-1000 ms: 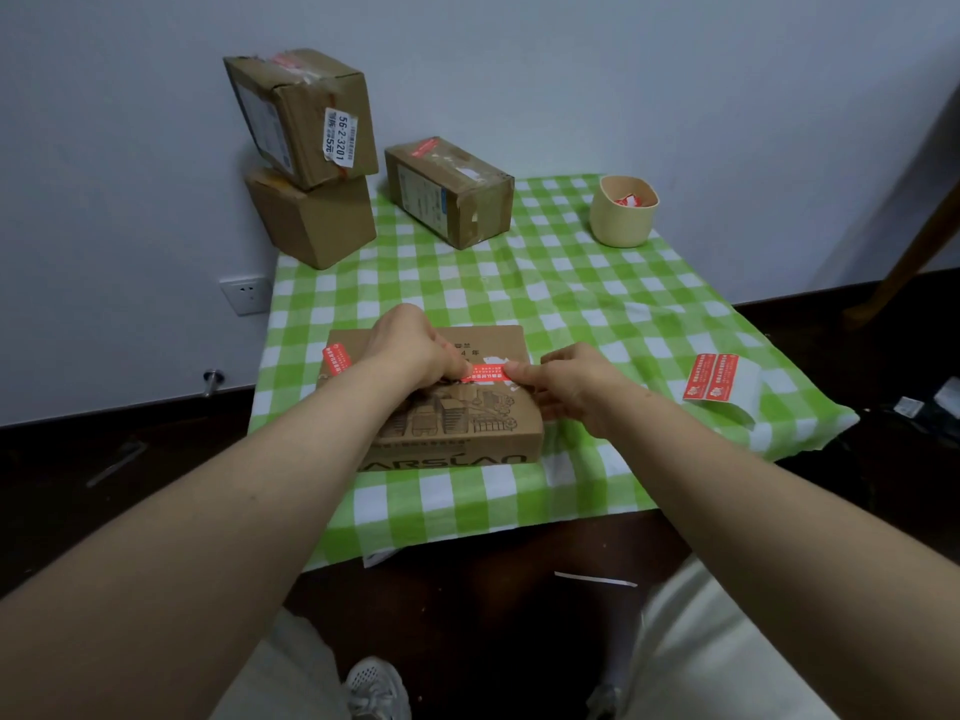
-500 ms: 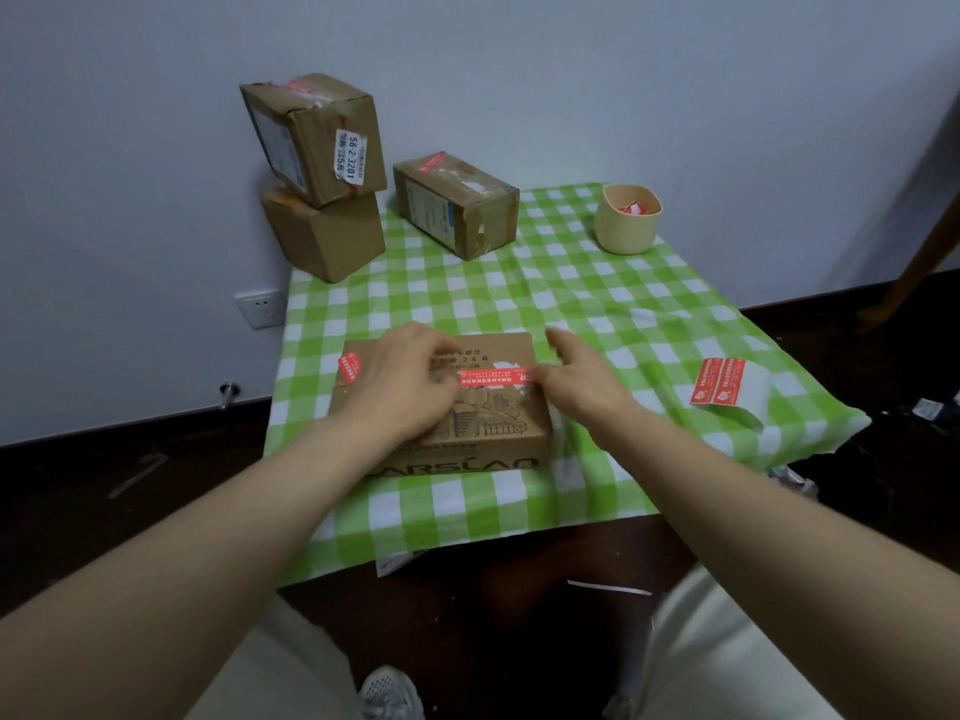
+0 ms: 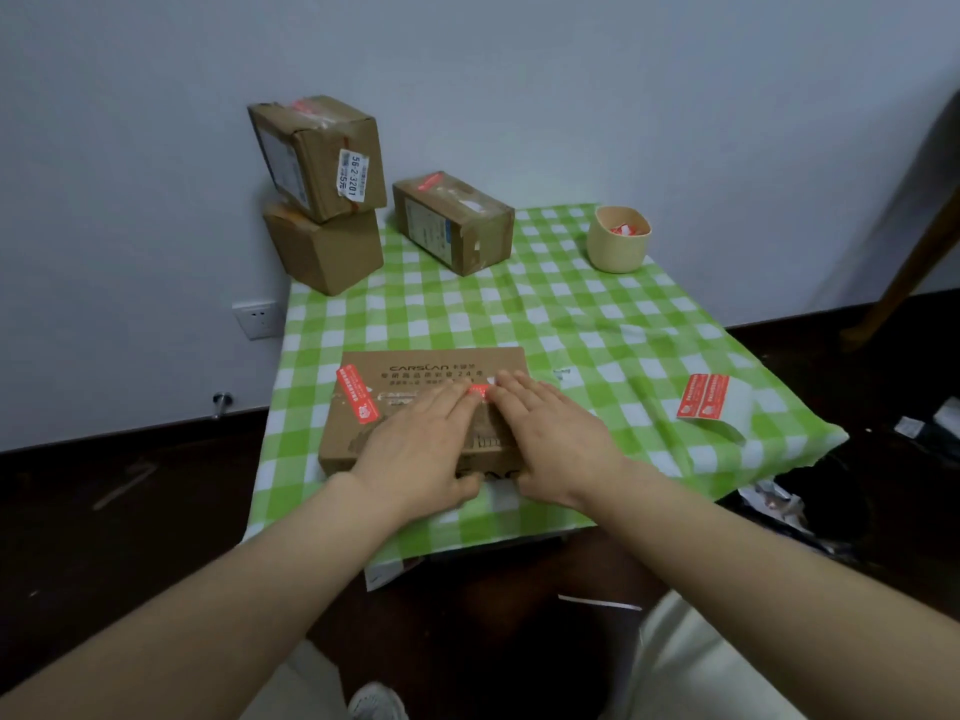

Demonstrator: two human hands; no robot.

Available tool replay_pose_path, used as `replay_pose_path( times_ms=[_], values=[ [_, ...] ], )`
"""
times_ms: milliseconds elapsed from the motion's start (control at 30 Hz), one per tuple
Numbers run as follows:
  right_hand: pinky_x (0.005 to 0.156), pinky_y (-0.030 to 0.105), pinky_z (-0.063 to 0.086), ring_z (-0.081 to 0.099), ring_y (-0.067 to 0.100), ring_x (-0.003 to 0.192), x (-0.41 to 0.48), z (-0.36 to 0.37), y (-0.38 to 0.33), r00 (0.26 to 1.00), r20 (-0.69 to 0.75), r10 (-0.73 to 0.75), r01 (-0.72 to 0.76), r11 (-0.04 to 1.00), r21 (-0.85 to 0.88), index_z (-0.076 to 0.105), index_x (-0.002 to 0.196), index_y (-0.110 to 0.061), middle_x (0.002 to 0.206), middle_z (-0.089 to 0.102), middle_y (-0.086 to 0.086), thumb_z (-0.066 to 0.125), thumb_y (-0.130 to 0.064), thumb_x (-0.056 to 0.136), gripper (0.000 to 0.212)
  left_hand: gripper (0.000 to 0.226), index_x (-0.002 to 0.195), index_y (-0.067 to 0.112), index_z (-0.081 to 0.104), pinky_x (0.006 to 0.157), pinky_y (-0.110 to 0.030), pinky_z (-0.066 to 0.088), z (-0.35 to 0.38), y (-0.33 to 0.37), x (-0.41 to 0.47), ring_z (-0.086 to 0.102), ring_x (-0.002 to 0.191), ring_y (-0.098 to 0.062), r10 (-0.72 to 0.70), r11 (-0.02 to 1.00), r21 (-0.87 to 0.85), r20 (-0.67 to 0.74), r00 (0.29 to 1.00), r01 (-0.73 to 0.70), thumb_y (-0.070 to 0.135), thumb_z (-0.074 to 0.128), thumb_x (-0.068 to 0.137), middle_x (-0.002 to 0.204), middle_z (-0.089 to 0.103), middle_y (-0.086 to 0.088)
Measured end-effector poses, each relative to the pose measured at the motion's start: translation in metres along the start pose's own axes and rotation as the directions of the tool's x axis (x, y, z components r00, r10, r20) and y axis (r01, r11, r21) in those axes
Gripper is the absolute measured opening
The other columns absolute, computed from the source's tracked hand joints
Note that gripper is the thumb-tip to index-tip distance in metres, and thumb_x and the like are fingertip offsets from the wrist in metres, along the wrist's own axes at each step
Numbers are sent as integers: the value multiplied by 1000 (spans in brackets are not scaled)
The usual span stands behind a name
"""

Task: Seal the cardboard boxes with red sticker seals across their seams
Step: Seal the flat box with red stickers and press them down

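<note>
Near the table's (image 3: 571, 314) front edge, toward its left side, lies the flat box (image 3: 431, 374). Half a second ago the hands sat apart along the red seal (image 3: 479, 391). Now the left hand (image 3: 415, 449) and right hand (image 3: 556, 439) lie flat side by side, straight fingers pressing it, only a sliver showing. Mid-table is bare cloth. The sticker sheet (image 3: 704, 402) sits by the right edge.

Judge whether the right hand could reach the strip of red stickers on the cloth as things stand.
Probably yes. The right hand lies flat, holding nothing, pressing a red seal on the flat box; the sticker strip lies on its own side, with only bare tablecloth between.
</note>
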State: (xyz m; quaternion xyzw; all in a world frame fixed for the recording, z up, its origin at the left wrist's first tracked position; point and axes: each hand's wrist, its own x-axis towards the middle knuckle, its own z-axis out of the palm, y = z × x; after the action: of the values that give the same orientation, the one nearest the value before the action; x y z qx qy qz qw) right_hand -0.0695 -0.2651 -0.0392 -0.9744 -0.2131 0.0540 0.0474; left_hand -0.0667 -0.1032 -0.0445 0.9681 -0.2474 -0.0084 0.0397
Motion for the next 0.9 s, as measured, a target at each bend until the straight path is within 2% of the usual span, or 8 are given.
replay_pose_path(
  times_ms=[67, 233, 367, 433, 500, 667, 900],
  values=[
    [117, 25, -1, 2, 15, 147, -4, -1, 7, 1000, -16, 18, -17, 998, 53, 7, 151, -15, 160, 1, 3, 59, -23, 81, 88, 86, 149, 21, 9, 117, -32, 19, 1, -5, 0, 10, 145, -14, -5, 999, -37, -35, 999, 4, 54, 54, 84, 158, 6, 5],
    [119, 26, 2, -5, 15, 147, -9, 8, 11, 1000, 20, 24, -26, 994, 106, -2, 152, -16, 160, -10, 2, 59, -14, 79, 95, 84, 150, 15, 2, 113, -22, -5, 10, -5, -5, 1, 146, -14, 33, 999, -3, -64, 997, -33, 54, 45, 89, 159, 0, -1],
    [118, 25, 9, 6, 17, 147, -6, -7, 12, 996, -49, 68, -56, 975, 213, 13, 150, -12, 159, 9, 5, 60, -11, 76, 87, 96, 150, 16, 5, 118, -29, 2, 3, -1, -1, 4, 145, -16, -20, 997, -72, -79, 997, 15, 53, 61, 81, 158, 5, 0],
    [120, 29, 5, 1, 18, 147, -3, -8, 5, 998, -52, 44, -36, 986, 162, 6, 151, -10, 160, 2, 8, 60, -15, 77, 91, 109, 150, 15, -4, 118, -29, -3, 3, 2, 2, -3, 146, -15, -15, 999, -34, -78, 997, 12, 57, 64, 75, 158, -6, 0],
    [120, 32, 1, -5, 19, 147, 0, -2, -3, 1000, 8, 21, -21, 994, 104, -2, 151, -10, 160, -7, 8, 60, -21, 79, 95, 111, 148, 14, -12, 115, -26, -9, 6, 3, 7, -11, 145, -13, 2, 1000, -3, -36, 999, -3, 59, 61, 77, 157, -16, -1],
    [120, 30, -3, -9, 19, 147, 1, 8, -7, 1000, 18, 2, -2, 1000, 6, -6, 150, -8, 159, -11, 9, 59, -33, 84, 96, 100, 149, 14, -8, 115, -25, -7, 10, 2, 12, -6, 146, -13, -3, 1000, -29, 8, 1000, 3, 52, 57, 83, 158, -10, -2],
    [119, 27, 2, -7, 16, 147, -6, 9, 5, 999, 10, 39, -39, 998, 40, -6, 151, -12, 159, -13, 4, 60, -22, 80, 96, 96, 150, 19, -7, 110, -22, -11, 10, -7, 0, -7, 145, -10, 3, 1000, 4, -49, 999, -2, 58, 51, 84, 158, -11, 4]
  ],
)
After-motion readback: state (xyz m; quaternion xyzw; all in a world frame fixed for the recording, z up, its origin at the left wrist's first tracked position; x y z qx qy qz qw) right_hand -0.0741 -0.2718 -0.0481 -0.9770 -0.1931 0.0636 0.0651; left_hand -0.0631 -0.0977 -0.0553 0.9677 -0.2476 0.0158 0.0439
